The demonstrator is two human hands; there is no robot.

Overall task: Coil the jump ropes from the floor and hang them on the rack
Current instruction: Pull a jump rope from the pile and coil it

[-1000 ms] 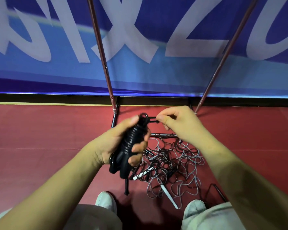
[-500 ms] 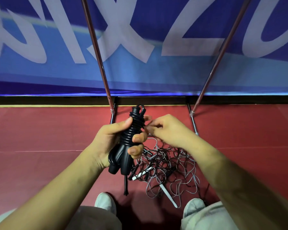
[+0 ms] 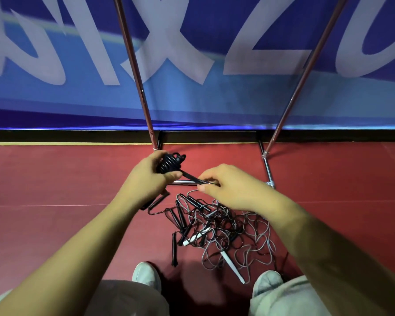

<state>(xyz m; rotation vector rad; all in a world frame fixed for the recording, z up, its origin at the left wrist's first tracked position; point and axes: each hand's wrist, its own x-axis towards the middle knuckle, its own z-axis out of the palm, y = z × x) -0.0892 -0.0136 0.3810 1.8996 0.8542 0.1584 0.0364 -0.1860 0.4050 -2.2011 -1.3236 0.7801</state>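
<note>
Here left hand point(image 3: 146, 176) grips coiled rope point(image 3: 169, 164); right hand point(image 3: 232, 187) pinches its tail.

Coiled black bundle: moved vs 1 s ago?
Yes. The coiled bundle has shifted away from the person, up toward the rack's left pole foot.

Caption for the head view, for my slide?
Left hand grips a coiled black jump rope while the right hand pinches its loose end above the tangled rope pile on the red floor.

The left hand point(image 3: 146, 176) grips a coiled black rope point(image 3: 169, 164) while the right hand point(image 3: 228, 187) pinches its end above the floor tangle point(image 3: 224, 229).
</note>
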